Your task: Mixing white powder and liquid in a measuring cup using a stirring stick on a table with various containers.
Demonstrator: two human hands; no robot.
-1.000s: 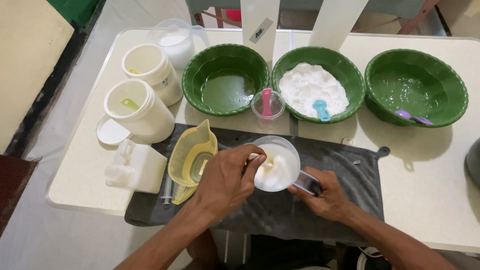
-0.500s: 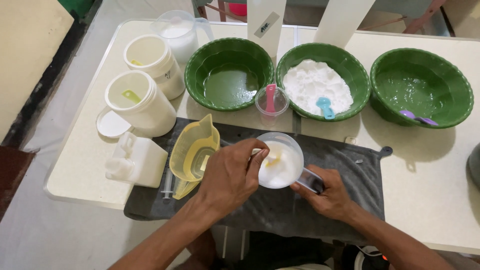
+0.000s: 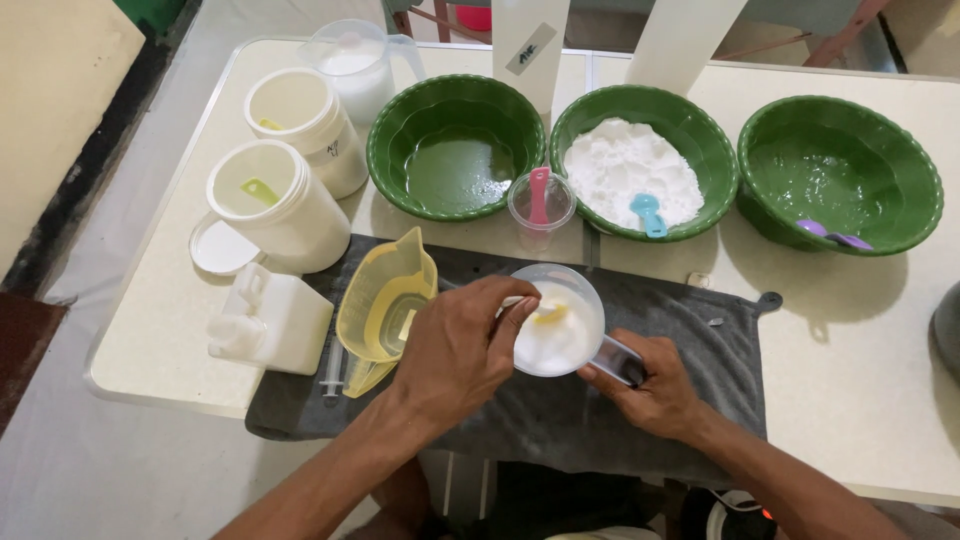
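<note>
The left hand (image 3: 455, 350) pinches a small yellow spoon (image 3: 545, 313) with its fingertips and dips it into a clear round plastic cup with white powder inside (image 3: 558, 322). The right hand (image 3: 648, 385) is closed around the cup's clear handle. The cup sits in the middle of the frame, low down, over a soft dark grey cloth (image 3: 690, 340).

Just left of the left hand stands a see-through yellow plastic jug with a pointy spout (image 3: 385, 300). A thin syringe (image 3: 331, 370) lies beside it, and a boxy white bottle (image 3: 268, 320) lies on its side further left. Above are two round white tubs (image 3: 290, 205) with a flat lid (image 3: 218, 247) next to them.

Along the top stand three shiny green bowls: one with greenish liquid (image 3: 455, 145), one with fluffy white powder and a blue scoop (image 3: 640, 160), one with a purple spoon (image 3: 840, 175). A little clear cup with a pink spoon (image 3: 540, 200) stands between the first two.

Everything rests on a smooth cream table (image 3: 870, 330) over a pale floor.
</note>
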